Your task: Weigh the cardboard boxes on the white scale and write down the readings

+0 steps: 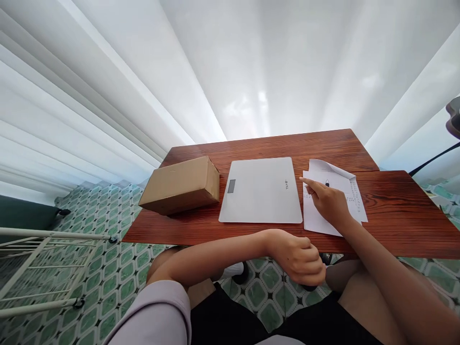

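My left hand (297, 258) is closed in a loose fist just off the table's front edge, above my lap. Its palm side is turned away, so whatever it may hold is hidden. My right hand (328, 202) hovers over or rests on some white paper sheets (328, 225); which of the two I cannot tell. The index finger points left toward the scale, the other fingers are partly curled, and no object shows in them. A flat white digital scale (261, 191) lies left of the sheets, its small grey display on the left side. The sheets overlap and bear print, with a curled top edge.
A closed brown cardboard box (179, 184) stands left of the scale. Everything rests on a reddish wooden table (402, 206). White curtains (287, 72) hang behind it. A white metal rack (46, 268) is on the tiled floor at left, and a dark object (453, 117) juts in at right.
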`<move>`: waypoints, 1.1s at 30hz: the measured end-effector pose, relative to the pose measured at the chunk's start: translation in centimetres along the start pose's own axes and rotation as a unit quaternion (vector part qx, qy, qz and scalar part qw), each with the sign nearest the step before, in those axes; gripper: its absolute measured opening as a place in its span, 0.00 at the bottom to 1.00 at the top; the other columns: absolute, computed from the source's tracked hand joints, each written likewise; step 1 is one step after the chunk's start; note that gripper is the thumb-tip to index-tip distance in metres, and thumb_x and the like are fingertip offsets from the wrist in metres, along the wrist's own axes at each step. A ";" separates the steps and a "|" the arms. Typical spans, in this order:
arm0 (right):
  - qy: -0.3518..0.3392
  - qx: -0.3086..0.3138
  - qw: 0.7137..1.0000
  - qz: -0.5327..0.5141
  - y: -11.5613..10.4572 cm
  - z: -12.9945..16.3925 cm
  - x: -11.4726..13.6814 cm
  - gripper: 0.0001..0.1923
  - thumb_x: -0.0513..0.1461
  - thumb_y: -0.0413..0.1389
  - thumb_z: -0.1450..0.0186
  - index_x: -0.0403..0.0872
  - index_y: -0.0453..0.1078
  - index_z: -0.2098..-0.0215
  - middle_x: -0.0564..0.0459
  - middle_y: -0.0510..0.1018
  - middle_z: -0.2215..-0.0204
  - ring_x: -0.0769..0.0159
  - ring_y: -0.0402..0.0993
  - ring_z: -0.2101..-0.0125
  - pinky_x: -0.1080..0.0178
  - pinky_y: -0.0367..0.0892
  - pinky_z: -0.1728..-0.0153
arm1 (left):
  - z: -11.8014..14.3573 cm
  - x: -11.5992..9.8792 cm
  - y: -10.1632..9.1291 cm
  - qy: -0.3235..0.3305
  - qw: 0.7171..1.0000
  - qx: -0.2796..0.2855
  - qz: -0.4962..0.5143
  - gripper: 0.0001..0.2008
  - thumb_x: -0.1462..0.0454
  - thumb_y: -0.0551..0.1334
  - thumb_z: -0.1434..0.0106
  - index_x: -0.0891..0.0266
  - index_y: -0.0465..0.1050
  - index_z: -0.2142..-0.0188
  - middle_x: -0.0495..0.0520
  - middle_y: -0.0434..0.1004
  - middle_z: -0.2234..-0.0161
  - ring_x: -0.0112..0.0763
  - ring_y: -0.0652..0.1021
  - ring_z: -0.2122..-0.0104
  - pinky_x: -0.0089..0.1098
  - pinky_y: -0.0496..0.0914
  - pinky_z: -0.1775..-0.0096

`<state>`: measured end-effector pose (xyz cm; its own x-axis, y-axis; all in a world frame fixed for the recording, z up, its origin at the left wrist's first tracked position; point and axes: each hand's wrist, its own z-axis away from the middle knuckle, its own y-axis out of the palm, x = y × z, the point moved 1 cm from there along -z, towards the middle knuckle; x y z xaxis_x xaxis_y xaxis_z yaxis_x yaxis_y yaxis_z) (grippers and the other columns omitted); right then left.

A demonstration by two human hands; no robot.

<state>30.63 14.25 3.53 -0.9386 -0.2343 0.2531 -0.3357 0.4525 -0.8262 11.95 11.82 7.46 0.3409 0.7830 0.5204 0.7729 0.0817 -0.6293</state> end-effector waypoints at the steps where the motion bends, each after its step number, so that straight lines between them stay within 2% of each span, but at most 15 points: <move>1: 0.000 -0.007 1.000 0.006 0.0 0.0 -0.1 0.21 0.37 0.49 0.24 0.52 0.76 0.39 0.56 0.86 0.66 0.65 0.76 0.76 0.64 0.53 0.79 | 0.4 0.1 -0.9 -0.017 1.000 0.015 -0.016 0.14 0.65 0.58 0.31 0.60 0.83 0.67 0.52 0.74 0.74 0.24 0.73 0.75 0.26 0.67 0.74; 5: -0.013 -0.029 0.999 0.038 0.1 0.1 -0.5 0.20 0.43 0.48 0.22 0.52 0.77 0.41 0.55 0.86 0.69 0.65 0.74 0.79 0.64 0.52 0.80 | 2.3 0.2 -4.5 -0.072 0.993 0.057 -0.080 0.08 0.62 0.65 0.34 0.62 0.83 0.65 0.51 0.74 0.72 0.25 0.74 0.75 0.28 0.70 0.72; 8: -0.029 -0.031 0.998 0.053 0.4 0.2 -0.9 0.21 0.45 0.46 0.21 0.51 0.80 0.46 0.54 0.87 0.63 0.65 0.76 0.77 0.63 0.54 0.79 | 4.1 0.3 -7.3 -0.137 0.979 0.081 -0.129 0.05 0.62 0.69 0.37 0.62 0.82 0.64 0.50 0.75 0.70 0.25 0.75 0.73 0.28 0.71 0.71; 11: -0.018 -0.051 0.997 0.059 0.7 0.3 -1.7 0.23 0.47 0.46 0.21 0.48 0.81 0.50 0.51 0.87 0.58 0.64 0.79 0.74 0.64 0.57 0.78 | 6.0 0.4 -10.1 -0.205 0.957 0.105 -0.175 0.05 0.65 0.70 0.39 0.63 0.80 0.63 0.47 0.76 0.69 0.25 0.76 0.72 0.29 0.70 0.71; 17: 0.013 -0.076 0.993 0.087 0.9 0.4 -3.2 0.23 0.47 0.47 0.23 0.47 0.82 0.52 0.49 0.86 0.67 0.65 0.73 0.79 0.64 0.54 0.78 | 9.5 0.1 -15.2 -0.311 0.905 0.120 -0.264 0.07 0.71 0.63 0.34 0.65 0.77 0.57 0.48 0.77 0.71 0.26 0.77 0.72 0.30 0.69 0.69; 22: 0.074 -0.074 0.991 0.079 0.5 0.1 -2.8 0.23 0.44 0.44 0.23 0.48 0.80 0.51 0.50 0.84 0.71 0.66 0.71 0.81 0.64 0.52 0.80 | 12.0 -1.3 -19.5 -0.369 0.861 0.075 -0.342 0.14 0.74 0.56 0.32 0.64 0.75 0.50 0.53 0.81 0.66 0.29 0.81 0.67 0.29 0.74 0.63; 25: 0.071 -0.085 0.990 0.086 0.4 -0.1 -1.9 0.21 0.43 0.45 0.23 0.46 0.81 0.53 0.48 0.84 0.71 0.63 0.75 0.78 0.63 0.52 0.79 | 14.1 -2.6 -22.0 -0.433 0.816 0.018 -0.381 0.19 0.77 0.53 0.34 0.63 0.73 0.48 0.56 0.81 0.63 0.30 0.81 0.63 0.30 0.75 0.59; 30: 0.045 -0.100 0.989 0.096 0.6 -0.2 -0.9 0.21 0.44 0.48 0.24 0.45 0.82 0.51 0.49 0.84 0.73 0.64 0.74 0.80 0.64 0.52 0.80 | 18.2 -4.2 -24.3 -0.551 0.689 -0.113 -0.457 0.16 0.70 0.56 0.33 0.62 0.71 0.47 0.61 0.74 0.54 0.40 0.75 0.52 0.42 0.73 0.49; 33: 0.055 -0.107 0.987 0.104 0.4 -0.5 -0.2 0.22 0.44 0.49 0.25 0.44 0.83 0.52 0.47 0.83 0.76 0.62 0.72 0.81 0.63 0.49 0.80 | 20.3 -4.6 -24.9 -0.619 0.626 -0.144 -0.452 0.24 0.68 0.58 0.36 0.65 0.67 0.41 0.66 0.67 0.46 0.45 0.71 0.45 0.45 0.70 0.45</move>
<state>30.63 14.85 3.40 -0.9879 -0.0267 0.1525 -0.1324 0.6559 -0.7432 -19.72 18.70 9.09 -0.8434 0.3903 -0.3692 0.4762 0.8613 -0.1772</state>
